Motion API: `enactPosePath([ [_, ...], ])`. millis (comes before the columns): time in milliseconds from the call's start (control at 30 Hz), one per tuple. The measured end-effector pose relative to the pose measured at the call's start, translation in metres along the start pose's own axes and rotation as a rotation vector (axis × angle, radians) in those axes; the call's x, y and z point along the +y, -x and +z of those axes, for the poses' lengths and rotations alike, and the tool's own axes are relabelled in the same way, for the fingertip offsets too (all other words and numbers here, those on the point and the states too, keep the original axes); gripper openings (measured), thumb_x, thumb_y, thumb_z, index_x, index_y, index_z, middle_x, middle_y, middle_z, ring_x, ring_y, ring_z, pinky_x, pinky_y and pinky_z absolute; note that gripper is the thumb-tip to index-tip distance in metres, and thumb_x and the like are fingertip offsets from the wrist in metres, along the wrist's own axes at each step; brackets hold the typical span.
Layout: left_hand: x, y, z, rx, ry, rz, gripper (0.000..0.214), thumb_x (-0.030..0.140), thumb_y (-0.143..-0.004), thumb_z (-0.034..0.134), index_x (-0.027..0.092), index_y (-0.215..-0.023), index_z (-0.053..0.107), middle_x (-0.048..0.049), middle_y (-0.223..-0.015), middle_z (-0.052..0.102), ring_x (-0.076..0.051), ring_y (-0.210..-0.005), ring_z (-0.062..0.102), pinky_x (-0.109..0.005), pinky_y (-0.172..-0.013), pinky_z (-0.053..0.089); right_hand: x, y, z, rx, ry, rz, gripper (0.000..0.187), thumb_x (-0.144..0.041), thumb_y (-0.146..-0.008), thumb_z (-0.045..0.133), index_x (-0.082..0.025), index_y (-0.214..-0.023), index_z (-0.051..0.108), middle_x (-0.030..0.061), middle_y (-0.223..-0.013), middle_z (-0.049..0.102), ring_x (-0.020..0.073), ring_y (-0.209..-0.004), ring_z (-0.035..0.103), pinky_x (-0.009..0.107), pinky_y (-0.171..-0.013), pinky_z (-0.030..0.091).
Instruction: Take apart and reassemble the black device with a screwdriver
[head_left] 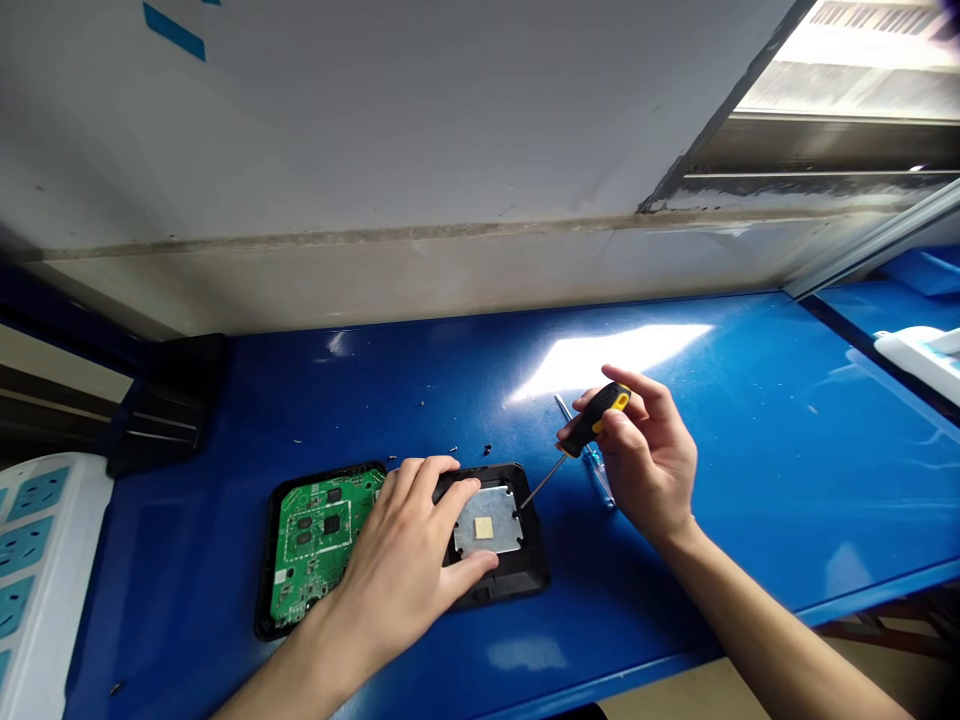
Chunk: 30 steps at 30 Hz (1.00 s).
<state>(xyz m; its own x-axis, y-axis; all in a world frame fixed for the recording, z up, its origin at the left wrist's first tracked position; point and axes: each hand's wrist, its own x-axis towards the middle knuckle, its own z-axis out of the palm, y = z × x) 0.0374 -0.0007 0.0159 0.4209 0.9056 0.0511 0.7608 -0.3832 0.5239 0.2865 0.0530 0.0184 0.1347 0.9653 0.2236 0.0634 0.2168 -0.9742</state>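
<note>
A black device shell [525, 575] lies on the blue table [750, 450]. Inside it sit a green circuit board [315, 535] and a grey metal plate [487, 525] with a small yellow pad. My left hand [405, 565] rests flat across the shell, fingers spread around the plate. My right hand [649, 455] pinches a black and yellow screwdriver [596, 418]. Its thin shaft slants down to the plate's right edge.
A second, blue-handled screwdriver [596, 470] lies on the table behind my right hand. Tiny screws [487, 449] are scattered above the shell. A white power strip [37, 560] sits at the far left, a black object [172, 400] beside it, a white item [922, 355] at right.
</note>
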Motion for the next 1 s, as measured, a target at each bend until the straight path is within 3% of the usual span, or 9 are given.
enactPosePath([
  [367,0.0002,0.0006,-0.0006,-0.016,-0.010,-0.001,0.050,0.032,-0.082,0.084,0.027,-0.127,0.062,-0.0080,-0.135,0.057,-0.035,-0.122,0.054,-0.052,-0.099,0.053,0.0003,-0.0062,-0.0005,0.079,0.006,0.092,0.033,-0.039,-0.096,0.057,-0.029,-0.127,0.055,0.0036,-0.102,0.067,0.0186,-0.072,0.074,0.043,-0.074,0.067],
  [767,-0.0010,0.0008,-0.0013,-0.021,-0.039,0.027,0.060,0.032,-0.083,0.083,0.028,-0.137,0.057,-0.0087,-0.136,0.058,-0.036,-0.123,0.054,-0.054,-0.100,0.052,0.0035,-0.0079,-0.0020,0.065,0.000,0.087,0.035,-0.042,-0.096,0.062,-0.031,-0.129,0.057,0.0024,-0.103,0.068,0.0167,-0.073,0.074,0.038,-0.074,0.067],
  [1000,0.0020,0.0011,-0.0045,-0.046,-0.041,0.029,0.066,0.044,-0.084,0.081,0.028,-0.142,0.055,-0.0098,-0.138,0.055,-0.038,-0.124,0.052,-0.057,-0.101,0.051,0.0022,-0.0099,-0.0004,0.061,-0.011,0.103,0.038,-0.045,-0.094,0.064,-0.031,-0.128,0.055,0.0011,-0.100,0.067,0.0163,-0.071,0.074,0.037,-0.073,0.067],
])
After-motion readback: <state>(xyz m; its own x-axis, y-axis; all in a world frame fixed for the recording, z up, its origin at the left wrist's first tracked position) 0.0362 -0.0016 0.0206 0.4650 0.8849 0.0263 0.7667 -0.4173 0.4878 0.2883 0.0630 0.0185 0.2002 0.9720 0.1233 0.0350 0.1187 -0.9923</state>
